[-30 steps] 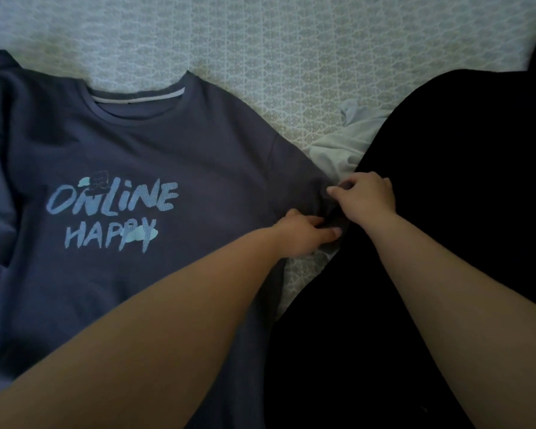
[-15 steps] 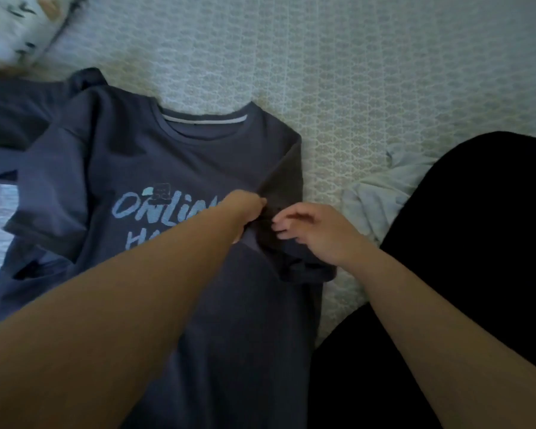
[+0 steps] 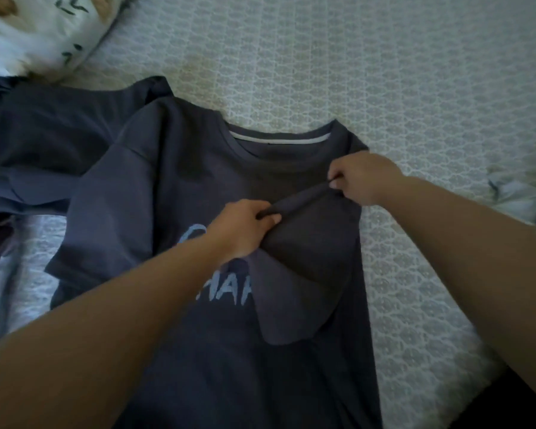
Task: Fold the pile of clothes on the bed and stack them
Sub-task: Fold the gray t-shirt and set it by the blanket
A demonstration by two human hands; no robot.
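A slate-blue t-shirt [image 3: 180, 187] with pale blue lettering lies face up on the patterned bedspread [image 3: 399, 88]. Its right sleeve [image 3: 307, 252] is turned inward over the chest, covering part of the print. My left hand [image 3: 245, 227] pinches the sleeve's hem at its near end. My right hand [image 3: 361, 178] pinches the same hem at its far end, close under the collar. The hem is stretched between the two hands, slightly lifted off the shirt.
Another dark blue garment [image 3: 41, 150] lies crumpled at the left beside the shirt. A white patterned pillow [image 3: 28, 32] sits at the top left. A pale cloth [image 3: 520, 202] and a black garment [image 3: 523, 407] lie at the right edge.
Both hands have carried the right sleeve from the shirt's side inward across the chest, and the lettering is now partly covered. My view has swung so the shirt sits more central.
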